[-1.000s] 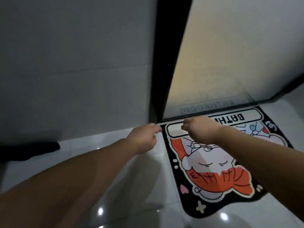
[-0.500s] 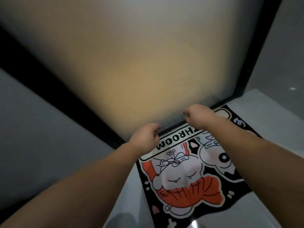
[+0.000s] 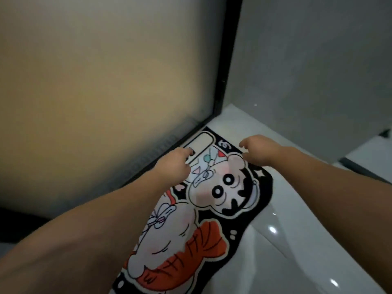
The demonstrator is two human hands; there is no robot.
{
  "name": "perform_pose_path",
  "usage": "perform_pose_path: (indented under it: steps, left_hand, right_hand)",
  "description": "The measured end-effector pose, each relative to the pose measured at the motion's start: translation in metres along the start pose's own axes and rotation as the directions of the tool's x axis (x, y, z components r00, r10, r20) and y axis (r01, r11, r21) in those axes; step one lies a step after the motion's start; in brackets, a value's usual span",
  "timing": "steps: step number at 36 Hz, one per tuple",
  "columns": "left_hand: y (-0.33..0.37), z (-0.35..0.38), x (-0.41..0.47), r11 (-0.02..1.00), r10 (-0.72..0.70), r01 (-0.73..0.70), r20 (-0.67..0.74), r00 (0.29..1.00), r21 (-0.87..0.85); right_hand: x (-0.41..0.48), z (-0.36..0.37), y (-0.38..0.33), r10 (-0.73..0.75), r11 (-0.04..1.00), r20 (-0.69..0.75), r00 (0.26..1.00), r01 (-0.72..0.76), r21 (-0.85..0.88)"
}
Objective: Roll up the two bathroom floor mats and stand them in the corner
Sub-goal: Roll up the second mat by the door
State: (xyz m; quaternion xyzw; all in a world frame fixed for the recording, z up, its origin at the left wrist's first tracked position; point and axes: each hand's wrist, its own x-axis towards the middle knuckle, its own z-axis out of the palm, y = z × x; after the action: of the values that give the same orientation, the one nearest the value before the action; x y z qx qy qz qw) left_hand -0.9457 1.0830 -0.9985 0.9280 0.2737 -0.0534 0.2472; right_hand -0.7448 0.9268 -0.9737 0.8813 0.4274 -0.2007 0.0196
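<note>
The floor mat (image 3: 214, 200) is spread flat under the left hand (image 3: 172, 166) and right hand (image 3: 259, 150), both held apart, fingers loosely curled, nothing gripped

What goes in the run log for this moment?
stage: reaching | cartoon mat: flat, unrolled, beside frosted door | left hand: over mat | right hand: open, above mat edge

Frosted glass door (image 3: 101, 81), black frame (image 3: 228, 60), grey wall (image 3: 318, 60), glossy white floor (image 3: 297, 240).

Home bathroom, frosted glass door (image 3: 101, 85), glossy white tiles (image 3: 297, 240), cartoon mat (image 3: 212, 209)
</note>
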Motion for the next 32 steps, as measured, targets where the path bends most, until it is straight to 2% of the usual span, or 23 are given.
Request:
perform_pose_path:
  steps: [4,9,14,18,24,28,30,32]
  left_hand:
    - [0.021,0.019,0.023,0.994,0.110,-0.110,0.017,0.994,-0.030]
    - [0.030,0.026,0.029,0.985,0.159,-0.158,0.002,0.987,-0.074]
    - [0.008,0.030,0.021,0.991,0.097,-0.095,0.013,0.995,-0.094]
    - [-0.015,0.022,0.011,0.997,0.060,-0.058,0.045,0.997,-0.041]
    - [-0.029,0.017,-0.008,0.997,-0.070,0.069,-0.010,0.998,-0.024]
    - [-0.026,0.029,-0.017,0.996,-0.088,0.088,0.013,0.996,-0.015]
    - [-0.023,0.033,-0.018,0.997,-0.079,0.079,0.026,0.997,-0.014]
    - [-0.021,0.036,-0.017,0.998,-0.061,0.061,0.025,0.998,-0.012]
  right_hand:
    - [-0.024,0.011,0.036,0.152,0.985,0.095,0.984,-0.143,-0.098]
    - [-0.021,0.021,0.050,0.226,0.972,0.140,0.964,-0.213,-0.104]
    - [0.013,0.043,0.042,0.216,0.975,0.173,0.961,-0.221,0.007]
    - [0.047,0.065,0.039,0.170,0.981,0.194,0.966,-0.186,0.063]
    - [0.081,0.095,0.039,0.183,0.976,0.211,0.960,-0.203,0.078]
    - [0.088,0.116,0.038,0.234,0.967,0.220,0.947,-0.251,0.051]
    - [0.089,0.121,0.042,0.241,0.966,0.208,0.948,-0.255,0.042]
    - [0.090,0.118,0.049,0.235,0.966,0.125,0.964,-0.246,0.081]
